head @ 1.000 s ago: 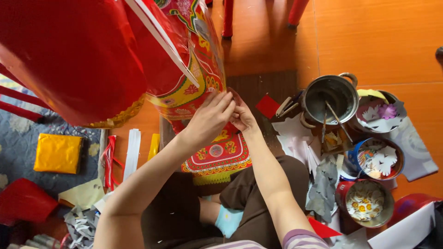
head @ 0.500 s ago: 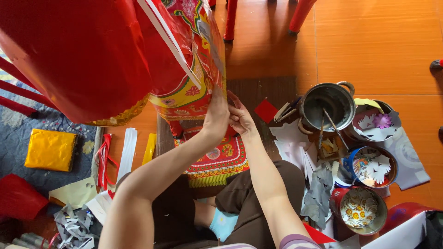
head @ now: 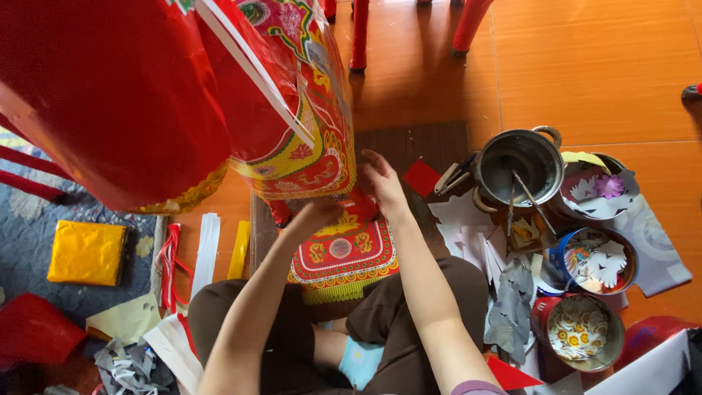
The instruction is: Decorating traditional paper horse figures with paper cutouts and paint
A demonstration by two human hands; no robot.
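A big red paper figure [head: 110, 102] with a patterned red-and-gold panel [head: 300, 139] hangs over my lap. My left hand [head: 316, 216] is under the panel's bottom edge, fingers curled on a small red part there. My right hand [head: 382, 184] is beside it at the panel's lower right corner, fingertips pinching the edge. Below both hands a red-and-gold decorated paper sheet [head: 344, 256] lies on a dark wooden board [head: 431, 146] across my knees.
On the right stand a metal pot [head: 515, 157] with a stick in it and several tins of paper flowers [head: 585, 325], with white and grey paper cutouts [head: 468, 227] around them. A yellow packet [head: 86, 252] and paper strips [head: 206, 252] lie on the left. Red chair legs [head: 358, 36] stand behind.
My left hand has dropped from the panel's side edge to beneath its bottom edge. My right hand has stayed at the lower corner. The view has shifted slightly.
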